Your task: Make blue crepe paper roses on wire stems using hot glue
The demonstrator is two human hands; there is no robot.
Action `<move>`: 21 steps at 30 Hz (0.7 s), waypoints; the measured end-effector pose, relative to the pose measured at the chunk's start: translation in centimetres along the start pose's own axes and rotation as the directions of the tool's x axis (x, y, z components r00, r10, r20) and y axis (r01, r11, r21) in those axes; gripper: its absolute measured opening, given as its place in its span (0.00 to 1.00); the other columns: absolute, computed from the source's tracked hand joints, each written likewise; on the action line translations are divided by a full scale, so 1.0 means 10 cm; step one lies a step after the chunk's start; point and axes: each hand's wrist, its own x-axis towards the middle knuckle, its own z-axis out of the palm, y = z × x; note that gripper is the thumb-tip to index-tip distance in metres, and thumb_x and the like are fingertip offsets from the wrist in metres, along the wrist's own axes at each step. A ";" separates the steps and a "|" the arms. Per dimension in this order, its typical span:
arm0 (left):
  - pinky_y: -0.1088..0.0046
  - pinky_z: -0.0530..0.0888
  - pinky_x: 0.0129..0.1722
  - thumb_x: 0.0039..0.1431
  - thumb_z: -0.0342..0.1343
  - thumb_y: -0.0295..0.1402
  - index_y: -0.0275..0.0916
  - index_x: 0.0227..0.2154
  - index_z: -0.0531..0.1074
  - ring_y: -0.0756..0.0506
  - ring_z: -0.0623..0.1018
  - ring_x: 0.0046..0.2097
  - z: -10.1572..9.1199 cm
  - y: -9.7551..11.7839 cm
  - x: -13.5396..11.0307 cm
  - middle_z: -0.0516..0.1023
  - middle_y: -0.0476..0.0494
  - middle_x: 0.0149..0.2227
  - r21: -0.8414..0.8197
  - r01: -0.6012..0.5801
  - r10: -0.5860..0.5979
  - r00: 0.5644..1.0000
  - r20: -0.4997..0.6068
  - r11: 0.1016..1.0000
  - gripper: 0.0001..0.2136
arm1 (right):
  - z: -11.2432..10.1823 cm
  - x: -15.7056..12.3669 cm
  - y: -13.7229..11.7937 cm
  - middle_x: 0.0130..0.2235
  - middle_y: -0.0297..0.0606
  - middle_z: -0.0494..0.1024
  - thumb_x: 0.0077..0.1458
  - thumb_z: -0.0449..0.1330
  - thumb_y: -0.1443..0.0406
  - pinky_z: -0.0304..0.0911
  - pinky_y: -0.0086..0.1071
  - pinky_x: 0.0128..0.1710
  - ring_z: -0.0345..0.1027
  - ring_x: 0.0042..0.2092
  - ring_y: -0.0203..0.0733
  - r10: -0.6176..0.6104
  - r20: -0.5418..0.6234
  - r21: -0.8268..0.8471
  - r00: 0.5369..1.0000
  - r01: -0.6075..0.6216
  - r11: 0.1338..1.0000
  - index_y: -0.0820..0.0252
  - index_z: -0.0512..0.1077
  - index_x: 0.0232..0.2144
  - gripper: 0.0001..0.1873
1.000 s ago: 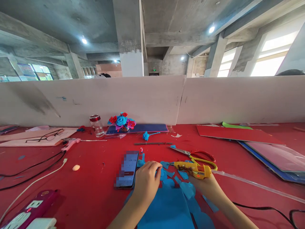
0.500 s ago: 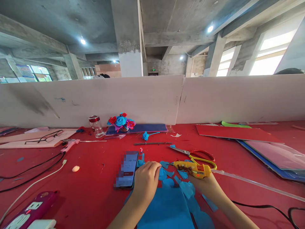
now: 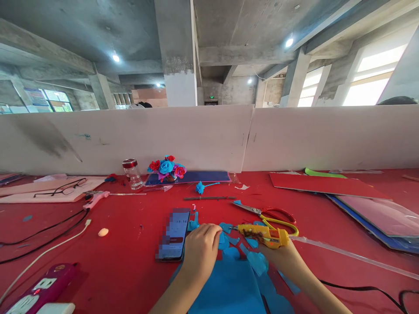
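My right hand (image 3: 278,253) is wrapped round a yellow hot glue gun (image 3: 263,234), its nozzle pointing left and a long clear glue stick (image 3: 347,253) trailing from its back. Left of the nozzle, my left hand (image 3: 204,242) is closed, fingertips pinched beside a blue petal-like piece (image 3: 225,227); what they hold is hidden behind the hand. Blue cut pieces (image 3: 258,261) lie scattered between and below the hands, over a larger blue sheet (image 3: 229,288). Close to the left hand lies a phone (image 3: 175,235). Scissors (image 3: 265,213) with red and yellow handles rest beyond the glue gun.
Farther back are a blue flower on a stem (image 3: 200,187), a dark stick (image 3: 209,198), a bunch of colourful flowers (image 3: 166,168) and a glass jar (image 3: 132,174). At left sit a pink glue gun (image 3: 96,199) and a power strip (image 3: 49,283); coloured sheets (image 3: 327,185) lie at right.
The view has shifted very slightly. Both hands and the glue gun stay almost in the same place, with the gun's nozzle still near the left fingertips.
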 end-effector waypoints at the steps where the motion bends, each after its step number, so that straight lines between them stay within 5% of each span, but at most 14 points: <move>1: 0.73 0.69 0.29 0.57 0.49 0.26 0.41 0.30 0.70 0.46 0.76 0.31 0.00 0.00 0.00 0.77 0.48 0.29 0.000 0.000 0.000 1.000 0.000 1.000 0.07 | 0.00 0.01 0.02 0.28 0.35 0.78 0.36 0.57 0.70 0.64 0.29 0.25 0.70 0.30 0.42 -0.007 0.013 0.002 1.000 0.007 1.000 0.62 0.75 0.30 0.14; 12: 0.73 0.69 0.29 0.57 0.49 0.26 0.41 0.30 0.71 0.46 0.76 0.32 0.00 -0.01 0.01 0.77 0.48 0.29 -0.008 0.009 -0.009 1.000 -0.001 1.000 0.06 | -0.01 0.01 -0.02 0.26 0.35 0.78 0.35 0.57 0.68 0.66 0.30 0.26 0.71 0.30 0.43 0.027 0.018 -0.029 0.999 -0.026 0.999 0.61 0.74 0.30 0.14; 21: 0.74 0.69 0.29 0.56 0.50 0.29 0.41 0.29 0.71 0.46 0.77 0.32 -0.04 0.03 0.03 0.78 0.48 0.30 -0.089 0.144 -0.141 0.989 0.035 0.986 0.06 | 0.00 -0.07 -0.15 0.16 0.29 0.68 0.34 0.54 0.66 0.55 0.27 0.16 0.62 0.20 0.36 -0.088 -0.157 -0.107 0.984 0.072 0.992 0.59 0.67 0.17 0.03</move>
